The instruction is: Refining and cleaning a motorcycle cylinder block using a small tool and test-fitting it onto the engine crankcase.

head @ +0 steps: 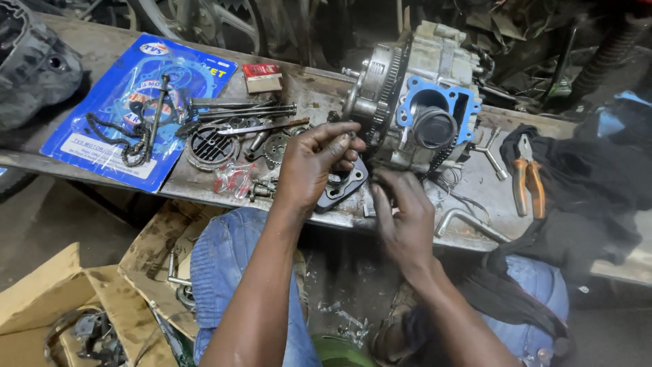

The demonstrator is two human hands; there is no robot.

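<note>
The fingers of the left hand are pinching a small dark part against the engine on the counter. The right hand is curling loosely below the engine, gripping nothing I can see. Pliers are lying near.

Engine block: cast metal, dull grey, greasy; blue gasket matt. Tabletop: scuffed, stained metal sheet. Gasket pack far left: glossy blue card. Pliers: orange plastic grips. Black cloth right, matt. Cardboard near left, rough.
</note>
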